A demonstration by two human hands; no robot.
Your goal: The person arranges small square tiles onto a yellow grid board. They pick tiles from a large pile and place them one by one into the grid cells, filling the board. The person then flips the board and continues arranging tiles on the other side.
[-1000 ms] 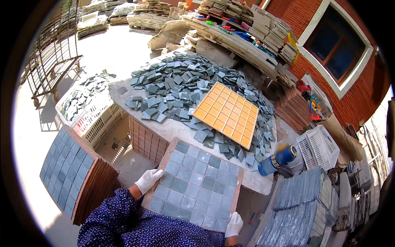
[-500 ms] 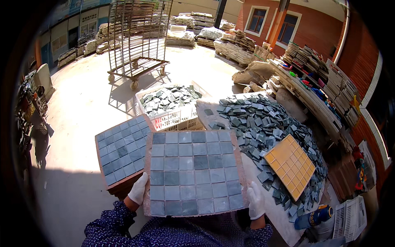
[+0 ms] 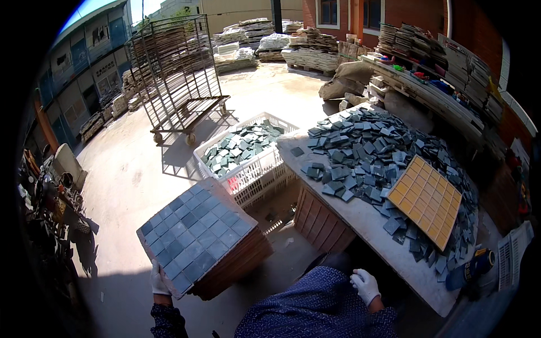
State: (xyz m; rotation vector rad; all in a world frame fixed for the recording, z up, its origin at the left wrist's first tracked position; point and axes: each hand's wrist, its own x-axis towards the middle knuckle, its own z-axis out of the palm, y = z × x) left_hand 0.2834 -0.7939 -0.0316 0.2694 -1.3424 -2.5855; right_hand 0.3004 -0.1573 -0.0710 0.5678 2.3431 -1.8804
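Note:
A tile board [image 3: 194, 231], a reddish backing with rows of square blue-grey tiles, lies on top of a tall stack of reddish-brown boards [image 3: 239, 262] at the lower left. My left hand [image 3: 160, 280], in a white glove, grips the board's near left edge; some of its fingers are hidden. In front of my body, my right hand [image 3: 366, 285], also gloved, hangs apart from the table with loosely bent fingers and nothing visible in it. Beside it on the right, the table [image 3: 360, 222] carries a heap of loose tiles [image 3: 360, 149] and a yellow gridded tray [image 3: 426, 201].
A white plastic crate [image 3: 259, 188] of tiles stands beyond the stack. Farther back is a wheeled metal rack [image 3: 180, 84]. A blue bottle [image 3: 469, 270] and a white basket [image 3: 514, 256] sit at the right. Stone slabs [image 3: 310, 53] are piled along the back.
The tile board held in both hands has moved left onto the stack. My right hand has let go and is near my body; my left hand stays at the board's edge. The view has turned.

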